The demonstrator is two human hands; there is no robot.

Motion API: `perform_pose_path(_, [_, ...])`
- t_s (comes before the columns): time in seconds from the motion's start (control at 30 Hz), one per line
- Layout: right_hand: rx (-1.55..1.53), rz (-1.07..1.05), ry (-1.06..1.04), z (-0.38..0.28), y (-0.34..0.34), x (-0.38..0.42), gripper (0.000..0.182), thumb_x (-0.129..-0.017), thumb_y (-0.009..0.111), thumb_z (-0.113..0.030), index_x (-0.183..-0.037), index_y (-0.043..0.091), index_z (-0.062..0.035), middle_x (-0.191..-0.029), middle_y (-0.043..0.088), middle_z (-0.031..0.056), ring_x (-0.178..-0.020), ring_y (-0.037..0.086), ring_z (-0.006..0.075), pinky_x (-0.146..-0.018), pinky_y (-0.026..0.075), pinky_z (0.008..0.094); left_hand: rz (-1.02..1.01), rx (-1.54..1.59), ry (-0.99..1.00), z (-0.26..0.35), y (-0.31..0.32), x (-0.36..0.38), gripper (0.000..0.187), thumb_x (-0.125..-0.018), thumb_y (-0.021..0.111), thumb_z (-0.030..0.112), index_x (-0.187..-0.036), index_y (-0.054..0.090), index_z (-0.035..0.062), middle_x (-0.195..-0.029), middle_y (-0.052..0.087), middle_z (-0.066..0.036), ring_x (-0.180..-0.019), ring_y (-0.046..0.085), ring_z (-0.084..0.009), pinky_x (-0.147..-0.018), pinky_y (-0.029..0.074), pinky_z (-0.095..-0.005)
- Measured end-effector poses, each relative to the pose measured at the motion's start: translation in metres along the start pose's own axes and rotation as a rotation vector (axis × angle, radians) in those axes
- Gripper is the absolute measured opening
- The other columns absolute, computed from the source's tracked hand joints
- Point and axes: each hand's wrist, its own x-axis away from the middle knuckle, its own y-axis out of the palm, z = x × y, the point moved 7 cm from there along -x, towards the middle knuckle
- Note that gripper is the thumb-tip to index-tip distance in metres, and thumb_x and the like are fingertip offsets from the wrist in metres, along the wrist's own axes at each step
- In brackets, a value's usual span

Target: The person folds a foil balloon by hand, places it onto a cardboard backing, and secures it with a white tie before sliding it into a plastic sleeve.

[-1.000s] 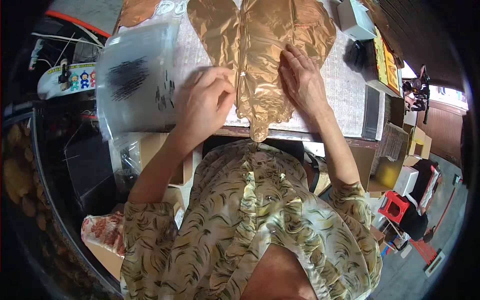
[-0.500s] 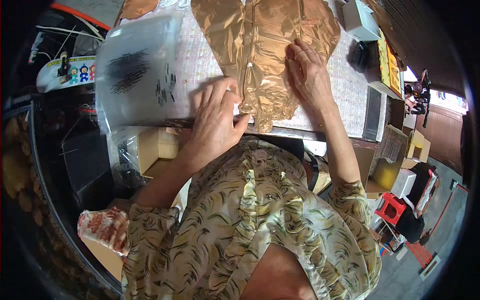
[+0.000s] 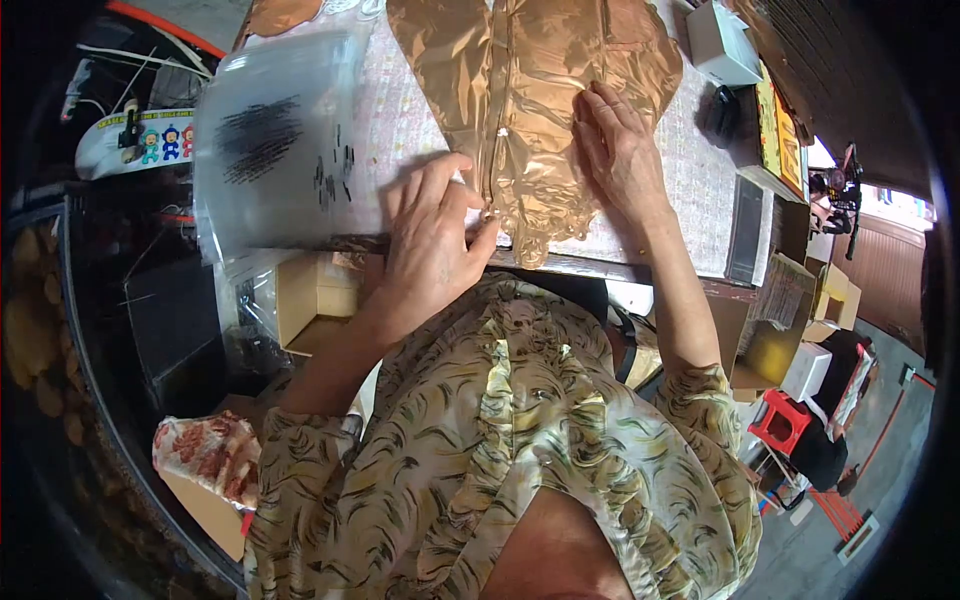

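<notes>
A flat, shiny gold foil balloon [image 3: 545, 110] lies on the table, its wrinkled narrow end hanging slightly over the front edge. My left hand [image 3: 432, 222] is at the balloon's lower left side, fingers curled and thumb tip against the foil's edge in a pinch. A small whitish patch shows between those fingers, too little to identify. On the balloon's right side my right hand [image 3: 625, 150] rests with fingers stretched out, lying flat on the foil. A stack of clear plastic bags [image 3: 270, 150] with black marks sits left of my left hand.
A patterned cloth [image 3: 690, 190] covers the table. At its right stand a white box [image 3: 722, 45], a black object [image 3: 718, 112] and a yellow box [image 3: 783, 130]. An open cardboard box [image 3: 318, 300] is below the front edge. A red stool [image 3: 780, 420] stands on the floor at right.
My left thumb and fingertips have shifted slightly at the foil's edge. The right hand keeps its place, and the whole view has moved a little.
</notes>
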Motion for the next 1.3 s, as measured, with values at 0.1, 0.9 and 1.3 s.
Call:
perform_pose_path(0.1, [0.001,0.007,-0.004,0.0,0.0,0.0,0.041,-0.102,0.062,-0.016,-0.14,0.06,0.0004,-0.148,0.058,0.0197,-0.133,0.058,0.0378,-0.113,0.044,0.0454,0.004,-0.033,0.008,0.004,0.0,-0.003,0.027,-0.076,0.084,0.014,-0.093,0.066,0.0034,-0.131,0.058,-0.013,-0.12,0.055,-0.0321,-0.1,0.036,-0.0487])
perform_pose_path(0.9, [-0.03,0.056,-0.018,-0.001,0.0,0.0,0.038,-0.1,0.065,-0.014,-0.135,0.063,0.0028,-0.142,0.062,0.0214,-0.128,0.06,0.0386,-0.11,0.046,0.0459,-0.013,0.054,-0.069,0.004,0.007,-0.005,0.041,-0.066,0.092,0.021,-0.096,0.068,0.0066,-0.152,0.048,-0.016,-0.139,0.041,-0.0379,-0.109,0.031,-0.0548])
perform_pose_path(1.3, [-0.04,0.069,-0.027,0.0,-0.001,0.0,0.038,-0.1,0.065,-0.013,-0.133,0.063,0.0046,-0.141,0.062,0.0222,-0.128,0.06,0.0399,-0.11,0.047,0.0454,0.089,0.107,-0.043,-0.003,0.003,-0.002,0.022,-0.074,0.085,0.017,-0.086,0.069,0.0081,-0.144,0.055,-0.013,-0.134,0.046,-0.0359,-0.105,0.034,-0.0539])
